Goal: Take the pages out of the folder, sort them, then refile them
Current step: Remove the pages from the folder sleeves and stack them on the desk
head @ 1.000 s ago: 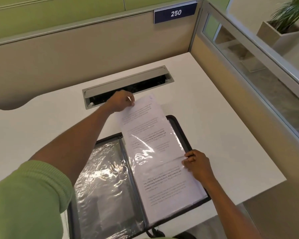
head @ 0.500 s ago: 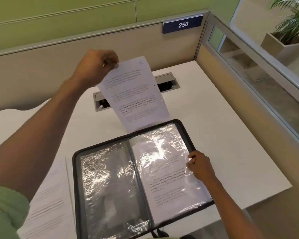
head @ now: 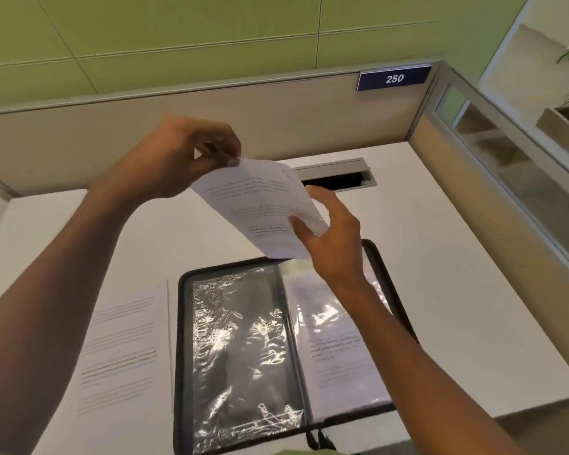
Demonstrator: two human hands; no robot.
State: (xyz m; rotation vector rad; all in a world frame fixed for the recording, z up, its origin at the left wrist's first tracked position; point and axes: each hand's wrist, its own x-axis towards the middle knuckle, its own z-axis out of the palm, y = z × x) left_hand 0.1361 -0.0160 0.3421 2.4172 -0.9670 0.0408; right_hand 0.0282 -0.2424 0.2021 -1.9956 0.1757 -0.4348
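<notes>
Above the open folder at mid-frame, the left grip and right grip both pinch one freed page, loose pages lie on the counter at lower left, and a sleeved page sits in the folder, so removal looks partway, with sorting and refiling not yet done.

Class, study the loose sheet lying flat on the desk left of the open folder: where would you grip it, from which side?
Probably pinch the sheet at its far edge, coming from above and beyond it. It lies flat, its right edge close beside the folder, while bare desk lies past the far edge.
</notes>
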